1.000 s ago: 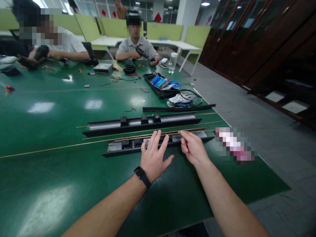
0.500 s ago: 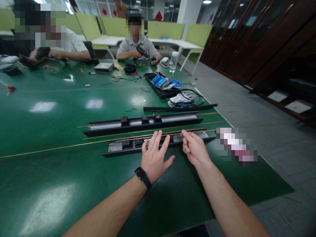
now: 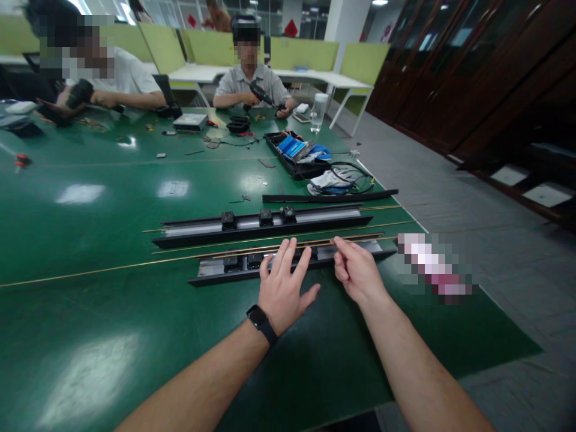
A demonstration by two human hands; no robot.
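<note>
My left hand (image 3: 283, 285), with a dark watch on its wrist, reaches over the nearer black channel (image 3: 225, 279). Its fingers are spread, and the fingertips rest at the long thin brass-coloured rod (image 3: 112, 264) lying along the channel's far edge. My right hand (image 3: 357, 270) is closed near the channel's right part, index finger stretched forward and the others curled. Its fingertips meet at the same rod; the thumb's contact is hidden. Small black blocks (image 3: 231, 260) sit inside the channel, partly covered by my left hand.
Behind lies a second black channel (image 3: 270, 231) with three black blocks. Farther back are a black strip (image 3: 330, 197), gloves (image 3: 330, 179) and a black tray (image 3: 281, 153) of blue items. Two people with power drills (image 3: 261, 93) sit across the green table (image 3: 135, 318). A blurred-out object (image 3: 432, 264) lies at right.
</note>
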